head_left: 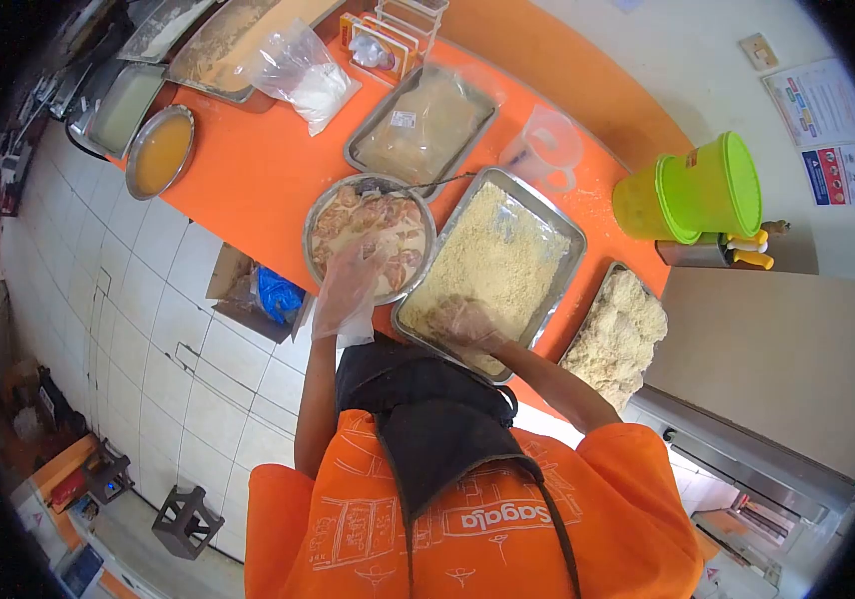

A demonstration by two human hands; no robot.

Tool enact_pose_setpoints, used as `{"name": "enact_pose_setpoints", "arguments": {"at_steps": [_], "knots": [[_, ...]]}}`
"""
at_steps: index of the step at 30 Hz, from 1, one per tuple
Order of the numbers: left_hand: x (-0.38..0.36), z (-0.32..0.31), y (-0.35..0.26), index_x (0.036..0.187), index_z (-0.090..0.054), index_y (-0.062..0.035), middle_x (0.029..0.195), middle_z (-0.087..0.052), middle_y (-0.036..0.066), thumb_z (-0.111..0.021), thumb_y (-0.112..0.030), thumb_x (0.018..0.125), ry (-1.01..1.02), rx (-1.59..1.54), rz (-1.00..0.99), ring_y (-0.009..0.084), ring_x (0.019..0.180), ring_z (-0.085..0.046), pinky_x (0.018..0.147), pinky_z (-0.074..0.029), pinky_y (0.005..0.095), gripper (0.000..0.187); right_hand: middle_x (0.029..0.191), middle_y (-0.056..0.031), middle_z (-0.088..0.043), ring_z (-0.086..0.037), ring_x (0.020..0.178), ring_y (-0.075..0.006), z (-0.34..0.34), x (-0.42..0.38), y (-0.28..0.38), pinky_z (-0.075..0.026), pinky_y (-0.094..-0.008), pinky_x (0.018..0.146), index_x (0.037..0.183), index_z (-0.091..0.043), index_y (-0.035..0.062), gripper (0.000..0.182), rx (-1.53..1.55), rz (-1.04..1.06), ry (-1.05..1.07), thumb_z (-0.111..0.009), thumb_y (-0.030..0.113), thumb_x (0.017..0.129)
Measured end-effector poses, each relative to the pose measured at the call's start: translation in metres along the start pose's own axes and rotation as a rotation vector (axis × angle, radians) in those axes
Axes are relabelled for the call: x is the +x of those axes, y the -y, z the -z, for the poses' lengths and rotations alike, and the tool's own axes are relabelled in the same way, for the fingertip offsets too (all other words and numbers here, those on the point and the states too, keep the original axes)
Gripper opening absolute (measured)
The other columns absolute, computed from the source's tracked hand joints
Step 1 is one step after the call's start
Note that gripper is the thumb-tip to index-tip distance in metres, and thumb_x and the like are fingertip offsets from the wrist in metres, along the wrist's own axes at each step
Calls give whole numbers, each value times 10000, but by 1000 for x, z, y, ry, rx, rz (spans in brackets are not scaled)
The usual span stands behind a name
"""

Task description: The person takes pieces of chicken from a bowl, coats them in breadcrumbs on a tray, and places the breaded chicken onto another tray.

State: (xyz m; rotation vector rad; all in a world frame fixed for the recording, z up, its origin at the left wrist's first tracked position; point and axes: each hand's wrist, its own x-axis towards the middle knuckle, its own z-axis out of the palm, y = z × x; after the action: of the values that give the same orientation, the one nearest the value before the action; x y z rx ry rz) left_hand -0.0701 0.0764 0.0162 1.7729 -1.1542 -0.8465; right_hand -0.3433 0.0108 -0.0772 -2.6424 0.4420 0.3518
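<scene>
My left hand (356, 275), in a loose clear plastic glove, reaches over the near rim of a round metal bowl (316, 222). Raw meat pieces (373, 212), which look like chicken, lie there in a pale, milky liquid. Its fingertips are down among the pieces and blur into them. To the right, a rectangular metal tray (572, 245) holds pale yellow flour (507, 245). My right hand (467, 324), also gloved and dusted with flour, presses into the flour near the tray's front left corner. Its fingers are partly buried, and I cannot tell whether they hold a piece.
Flour-coated pieces (619, 334) are heaped in another tray at the right. Behind stand a tray with a plastic-wrapped slab (423, 125), a clear jug (544, 145), a bag of white powder (323, 90) and green tubs (712, 190). A bowl of orange liquid (161, 152) sits far left.
</scene>
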Motion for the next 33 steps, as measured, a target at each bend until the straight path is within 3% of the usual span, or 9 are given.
{"name": "enact_pose_setpoints", "arguments": {"at_steps": [6, 9, 10, 13, 14, 17, 24, 30, 33], "knots": [[11, 0, 2, 1170, -609, 19, 1077, -653, 115, -566, -217, 923, -22, -408, 320, 206, 1016, -592, 891, -450, 335, 344, 934, -118, -655, -641, 828, -282, 1, -3, -13, -522, -422, 660, 906, -631, 118, 264, 187, -15, -573, -520, 358, 921], [6, 7, 14, 1195, -602, 13, 1078, -648, 83, -557, -217, 929, -52, -357, 316, 166, 993, -580, 878, -450, 305, 355, 914, -135, -668, -645, 847, -292, 33, -8, -19, -526, -424, 673, 946, -661, 121, 264, -75, -300, -418, -542, 354, 914], [7, 9, 15, 1201, -599, 12, 1078, -648, 83, -559, -217, 928, -43, -379, 314, 168, 989, -581, 877, -451, 303, 359, 1039, -151, -666, -626, 988, -310, 48, -8, -18, -510, -436, 811, 1081, -655, 106, 330, -58, -432, -259, -546, 367, 911], [4, 4, 26, 1200, -595, 9, 1066, -645, 79, -570, -218, 923, -44, -521, 288, 165, 971, -581, 870, -452, 303, 359, 1231, -165, -602, -557, 1163, -322, 46, 5, -32, -439, -465, 956, 1254, -575, 78, 441, -274, -334, -572, -520, 367, 926], [3, 1, 32, 1196, -595, 8, 1059, -644, 78, -575, -218, 921, -53, -584, 274, 163, 964, -580, 866, -453, 303, 357, 1388, -158, -492, -444, 1299, -330, 50, -5, -28, -348, -501, 1044, 1343, -485, 46, 529, -514, -327, -424, -471, 392, 944], [3, -1, 50, 1190, -592, 4, 1036, -640, 70, -585, -207, 916, -76, -478, 321, 159, 944, -581, 842, -463, 304, 346, 1508, -157, -337, -307, 1397, -339, 33, 7, -39, -217, -501, 1130, 1446, -344, 36, 608, -248, -403, -458, -417, 379, 949], [12, 8, 33, 1184, -594, 4, 1003, -634, 78, -584, -212, 923, -46, -421, 282, 159, 903, -578, 796, -471, 305, 339, 1293, -172, -544, -478, 1207, -357, 40, 60, -59, -324, -504, 1038, 1241, -560, 20, 500, -183, -457, -474, -465, 391, 920], [7, 0, 21, 1177, -594, 16, 1013, -634, 87, -571, -186, 932, -93, -466, 360, 160, 913, -583, 806, -471, 307, 318, 1148, -151, -585, -513, 1074, -343, 19, 69, -111, -367, -516, 947, 1173, -592, 62, 407, -122, -443, 12, -550, 342, 880], [10, -8, 13, 1161, -606, 21, 1005, -642, 100, -583, -158, 914, -162, -603, 394, 176, 920, -596, 813, -478, 315, 307, 1102, -159, -615, -503, 1103, -368, -3, 64, -107, -358, -556, 955, 1086, -636, 69, 433, -368, -292, -497, -532, 409, 838]]}}
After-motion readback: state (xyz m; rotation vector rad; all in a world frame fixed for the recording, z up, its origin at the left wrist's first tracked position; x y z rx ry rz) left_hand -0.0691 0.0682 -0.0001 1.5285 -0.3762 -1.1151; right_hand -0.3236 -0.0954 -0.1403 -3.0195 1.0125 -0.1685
